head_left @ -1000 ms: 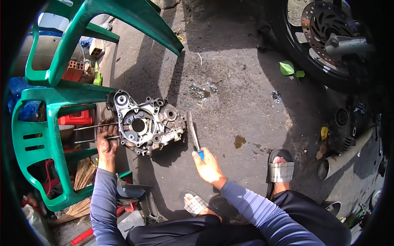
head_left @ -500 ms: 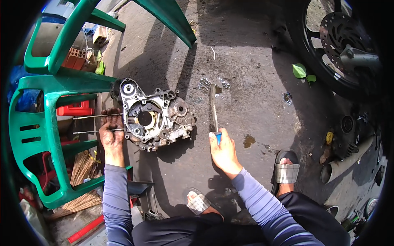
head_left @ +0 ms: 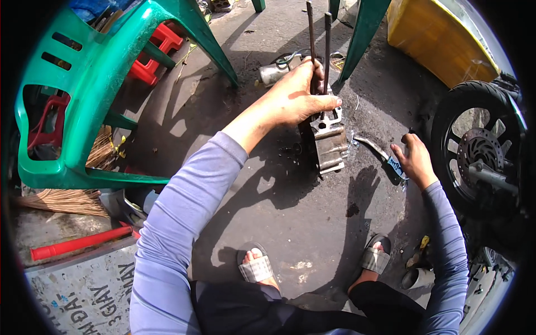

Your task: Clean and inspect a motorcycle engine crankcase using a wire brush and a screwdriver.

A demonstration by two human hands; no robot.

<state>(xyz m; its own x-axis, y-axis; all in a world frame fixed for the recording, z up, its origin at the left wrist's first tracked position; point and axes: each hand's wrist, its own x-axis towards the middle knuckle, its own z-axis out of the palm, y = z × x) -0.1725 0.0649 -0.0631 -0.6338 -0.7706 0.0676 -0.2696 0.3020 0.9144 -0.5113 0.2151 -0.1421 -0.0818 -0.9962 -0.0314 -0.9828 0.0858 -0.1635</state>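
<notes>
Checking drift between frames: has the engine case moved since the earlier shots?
Yes. The engine case lay flat beside the green chair; now it stands on edge, rods up, farther from the chair, gripped by the left hand. Camera moved too.

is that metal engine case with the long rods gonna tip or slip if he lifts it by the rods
The engine case looks like solid finned metal, so probably heavy and rigid. Standing on edge, it likely tips if the left hand lets go. Dark grime suggests the rods may be slippery.

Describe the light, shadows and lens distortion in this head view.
Head view: hard sunlight; the left hand on the engine casing and its arm cast a sharp dark shadow on the concrete floor; fisheye bends the green chair near the rim; corners black; focus sharp.
</notes>
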